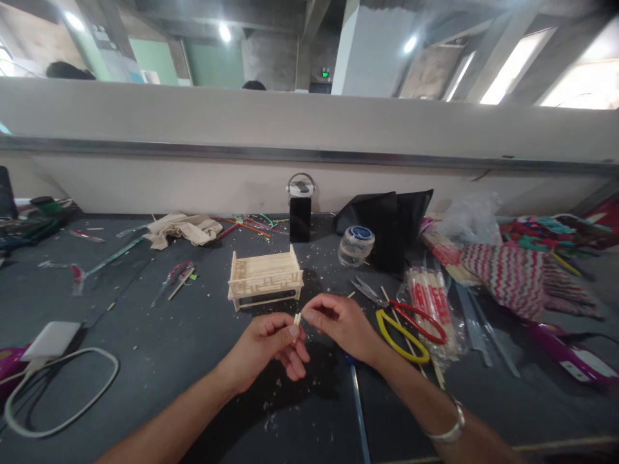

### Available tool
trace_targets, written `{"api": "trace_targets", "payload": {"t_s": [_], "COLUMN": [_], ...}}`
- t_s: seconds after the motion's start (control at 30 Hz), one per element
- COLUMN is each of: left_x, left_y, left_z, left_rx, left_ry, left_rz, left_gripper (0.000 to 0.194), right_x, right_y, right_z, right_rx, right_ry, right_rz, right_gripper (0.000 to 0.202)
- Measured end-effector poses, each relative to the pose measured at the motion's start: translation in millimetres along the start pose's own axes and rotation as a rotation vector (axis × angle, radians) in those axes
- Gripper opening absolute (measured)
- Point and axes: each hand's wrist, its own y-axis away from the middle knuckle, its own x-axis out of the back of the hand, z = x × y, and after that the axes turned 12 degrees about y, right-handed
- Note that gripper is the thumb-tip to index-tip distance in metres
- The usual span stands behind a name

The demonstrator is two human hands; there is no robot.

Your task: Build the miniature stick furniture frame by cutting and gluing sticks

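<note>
My left hand (271, 345) is closed, pinching a few short pale wooden stick pieces (297, 319) between thumb and fingers. Close against them, my right hand (341, 322) has its thumb and fingertips pressed together; what it holds, if anything, is too small to make out. Just beyond my hands stands a small model bed (265, 277) built of pale wooden sticks, with posts and a railing. To the right of my right hand lie scissors (406, 328) with red and yellow handles, blades apart.
Packs of wooden sticks (430, 303), a knitted striped cloth (507, 270) and a purple tool (575, 357) lie to the right. A clear jar (356, 246), a dark phone (300, 219) against a bottle, and a beige cloth (184, 230) are farther back. A white cable (113, 367) loops at left.
</note>
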Motion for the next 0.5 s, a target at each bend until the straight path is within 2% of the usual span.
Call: {"api": "trace_targets", "payload": {"t_s": [0.07, 0.13, 0.2, 0.27, 0.37, 0.5], "left_x": [1.8, 4.1, 6.0, 6.8, 5.1, -3.0], "left_y": [-0.8, -1.6, -1.6, -0.7, 1.3, 6.2], "left_z": [-0.9, -1.2, -0.6, 0.8, 3.1, 7.5], "left_rx": [-0.051, -0.099, -0.140, -0.166, -0.173, -0.166], "left_ry": [-0.044, -0.070, -0.078, -0.083, -0.080, -0.073], "left_rz": [0.004, 0.013, 0.022, 0.023, 0.014, -0.010], "left_gripper": [0.031, 0.031, 0.031, 0.029, 0.027, 0.028], "right_x": [23.7, 50.7, 73.0, 85.2, 86.7, 84.9], "right_y": [2.1, 9.2, 22.7, 41.4, 69.0, 80.9], "right_z": [-3.0, 0.3, 13.2, 34.9, 73.2, 104.4], "right_rx": [-0.007, -0.050, -0.166, -0.286, -0.371, -0.331], "right_ry": [0.177, 0.456, 0.786, 1.043, 1.130, 0.995], "right_rz": [0.023, 0.083, 0.106, 0.055, -0.097, -0.067], "right_gripper": [0.020, 0.018, 0.022, 0.031, 0.050, 0.062]}}
